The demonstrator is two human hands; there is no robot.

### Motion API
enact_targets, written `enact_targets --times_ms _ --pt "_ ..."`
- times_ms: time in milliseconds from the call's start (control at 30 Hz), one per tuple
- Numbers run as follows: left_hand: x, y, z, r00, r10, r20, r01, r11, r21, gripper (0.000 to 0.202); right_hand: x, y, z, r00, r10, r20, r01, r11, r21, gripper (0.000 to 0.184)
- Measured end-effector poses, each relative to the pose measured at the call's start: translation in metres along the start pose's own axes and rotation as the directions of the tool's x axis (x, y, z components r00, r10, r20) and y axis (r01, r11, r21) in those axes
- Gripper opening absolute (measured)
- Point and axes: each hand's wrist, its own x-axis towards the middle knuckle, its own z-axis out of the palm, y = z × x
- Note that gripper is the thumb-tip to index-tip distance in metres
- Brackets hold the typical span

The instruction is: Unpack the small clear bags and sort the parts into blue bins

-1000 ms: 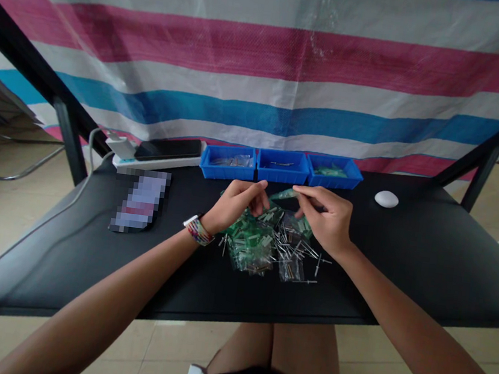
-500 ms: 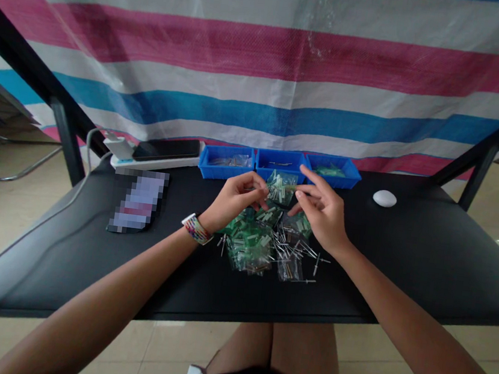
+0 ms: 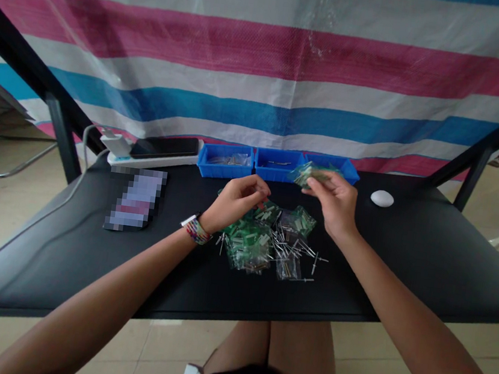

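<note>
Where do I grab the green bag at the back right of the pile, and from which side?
Probably pinch the green bag by its right edge, coming from the right: that edge faces bare table, while its left side meets the pile and loose metal pins lie in front. The right hand already holds another bag.

A black table [image 3: 227,296] carries everything. Along its far edge, three blue bins [image 3: 277,174] stand side by side, with a white power strip [image 3: 156,163] just to their left. Nearer on the left lies a flat item [image 3: 136,200], too blurred to name. Green packets [image 3: 249,244], a clear packet [image 3: 288,269] and loose metal pins [image 3: 285,244] heap the middle; a rounded white object [image 3: 382,198] sits at right.
</note>
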Motion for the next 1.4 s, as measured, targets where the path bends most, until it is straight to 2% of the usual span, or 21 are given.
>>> enact_targets --times_ms 67,133,200,233,300,367,433,500,633,733,900,1133,1267,1400 --pt "0.000 -0.003 -0.001 1.000 0.007 -0.009 -0.007 0.999 0.043 0.012 0.017 0.005 -0.021 0.975 -0.159 -0.153 0.132 0.977 -0.169 0.031" --pt "-0.001 -0.007 -0.001 1.000 0.019 -0.002 -0.019 0.995 0.098 0.009 0.033 0.009 -0.044 0.915 -0.327 -0.237 0.218 0.894 -0.391 0.040" --pt "-0.001 -0.009 -0.001 1.000 0.027 0.015 -0.029 0.989 0.146 0.009 0.043 0.015 -0.063 0.872 -0.438 -0.217 0.241 0.772 -0.588 0.046" --pt "-0.001 -0.010 -0.001 0.999 0.029 0.022 -0.032 0.986 0.161 0.009 0.046 0.018 -0.068 0.877 -0.450 -0.167 0.240 0.712 -0.660 0.047" --pt "-0.001 -0.010 -0.001 0.999 0.027 0.031 -0.031 0.985 0.170 0.010 0.048 0.027 -0.071 0.928 -0.373 0.007 0.246 0.600 -0.761 0.049" --pt "-0.001 -0.009 -0.001 0.999 0.026 0.031 -0.031 0.986 0.164 0.009 0.046 0.037 -0.066 0.957 -0.225 0.185 0.273 0.473 -0.838 0.050" --pt "-0.001 -0.008 -0.001 0.999 0.027 0.027 -0.031 0.988 0.152 0.009 0.043 0.044 -0.059 0.958 -0.139 0.252 0.286 0.368 -0.885 0.051" --pt "0.000 -0.006 -0.002 0.999 0.027 0.017 -0.030 0.990 0.137 0.008 0.042 0.048 -0.056 0.960 -0.133 0.247 0.277 0.316 -0.907 0.052" --pt "0.000 -0.005 -0.004 0.999 0.032 -0.012 -0.030 0.986 0.165 0.010 0.044 0.043 -0.057 0.953 -0.216 0.210 0.271 0.311 -0.911 0.049" --pt "0.000 -0.005 -0.007 0.997 0.072 -0.004 -0.068 0.951 0.302 0.013 0.043 0.039 -0.057 0.942 -0.227 0.247 0.310 0.310 -0.899 0.042" --pt "0.000 -0.010 -0.008 0.983 0.138 0.120 -0.181 0.835 0.521 0.020 0.040 0.041 -0.051 0.945 -0.189 0.268 0.318 0.326 -0.890 0.039" --pt "0.001 -0.027 -0.006 0.962 0.190 0.198 -0.274 0.647 0.711 0.029 0.033 0.032 -0.038 0.934 -0.262 0.243 0.342 0.457 -0.821 0.036" --pt "0.004 -0.029 -0.005 0.958 0.180 0.224 -0.287 0.641 0.712 0.027 0.025 0.027 -0.026 0.916 -0.278 0.290 0.397 0.516 -0.759 0.032" --pt "0.005 -0.027 -0.004 0.963 0.217 0.161 -0.269 0.707 0.654 0.025 0.017 0.022 -0.014 0.896 -0.311 0.316 0.443 0.590 -0.675 0.026"
